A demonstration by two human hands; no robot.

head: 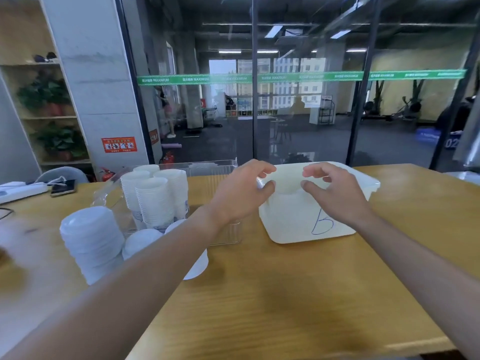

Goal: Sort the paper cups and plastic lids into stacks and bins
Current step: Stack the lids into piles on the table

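Glass wall (306, 105) behind wooden table (285, 294), shelving (39, 100) left.

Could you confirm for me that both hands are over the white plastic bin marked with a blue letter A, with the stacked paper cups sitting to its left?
Not quite: the head view shows the white plastic bin marked with a blue letter B, not A. Both hands, left hand and right hand, are over it, and the stacked white paper cups sit to its left.

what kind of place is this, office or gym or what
Most likely an office or co-working room beside a gym floor. A wooden table stands by a glass partition with a green band; exercise gear shows dimly beyond it. A shelf with potted plants and a fire extinguisher fit a shared workplace.
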